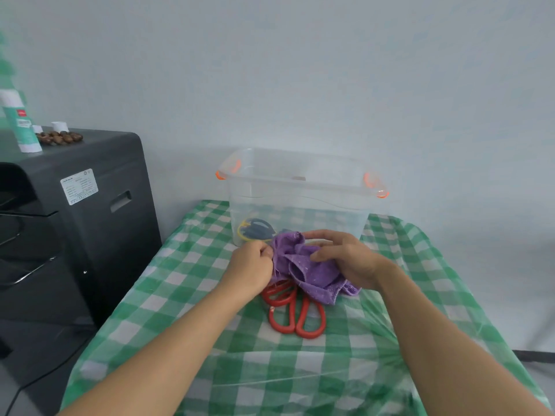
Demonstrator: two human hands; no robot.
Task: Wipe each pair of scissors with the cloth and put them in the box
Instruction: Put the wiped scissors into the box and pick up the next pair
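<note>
We pinch the crumpled purple terry cloth (309, 265) in our left hand (250, 261). Our right hand (345, 255) grips it too, readying a wipe. Red-handled scissors (295, 310) await on the bench (180, 295).

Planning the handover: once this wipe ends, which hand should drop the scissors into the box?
Probably the left hand: it grips something at the purple cloth edge, nearest the clear box. The right hand is wrapped in the cloth.

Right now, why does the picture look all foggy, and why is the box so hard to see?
In the head view, everything looks soft and hazy, with pale, even light and hardly any shadows. The box is see-through plastic, so it blends into the wall; only its orange handles stand out. The edges bend because the lens is wide. The purple cloth and red scissors show up best.
</note>
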